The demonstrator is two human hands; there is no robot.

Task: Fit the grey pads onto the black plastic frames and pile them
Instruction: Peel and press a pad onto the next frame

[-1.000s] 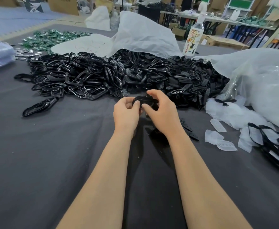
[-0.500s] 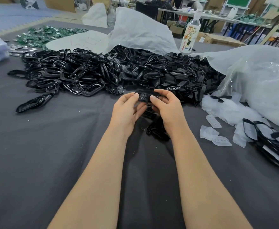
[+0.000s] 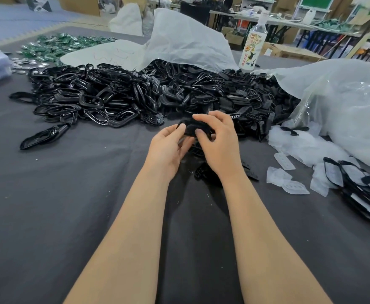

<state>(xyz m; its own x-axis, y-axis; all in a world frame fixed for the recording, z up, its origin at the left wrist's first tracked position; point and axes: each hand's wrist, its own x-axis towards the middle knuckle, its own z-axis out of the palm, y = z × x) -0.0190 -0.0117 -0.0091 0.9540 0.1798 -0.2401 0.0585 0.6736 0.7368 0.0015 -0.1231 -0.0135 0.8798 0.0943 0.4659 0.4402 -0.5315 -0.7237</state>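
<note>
My left hand (image 3: 168, 148) and my right hand (image 3: 218, 143) meet over the dark table cloth (image 3: 70, 205), both pinching one black plastic frame (image 3: 192, 128) between thumbs and fingertips. A pad held with it is mostly hidden by my fingers. Behind my hands lies a big heap of black frames (image 3: 105, 99), with dark perforated pads (image 3: 245, 102) piled to its right. A small pile of black parts (image 3: 203, 171) lies on the cloth under my right wrist.
Translucent backing pieces (image 3: 289, 181) and a row of black-edged parts (image 3: 359, 185) lie at the right. Clear plastic bags (image 3: 344, 102) spread behind and right. A labelled bottle (image 3: 253, 47) stands at the back. Green items (image 3: 54, 47) lie far left.
My hands have kept working the same frame; the left fingers have opened a little and the right fingers have curled over the top of the piece.
</note>
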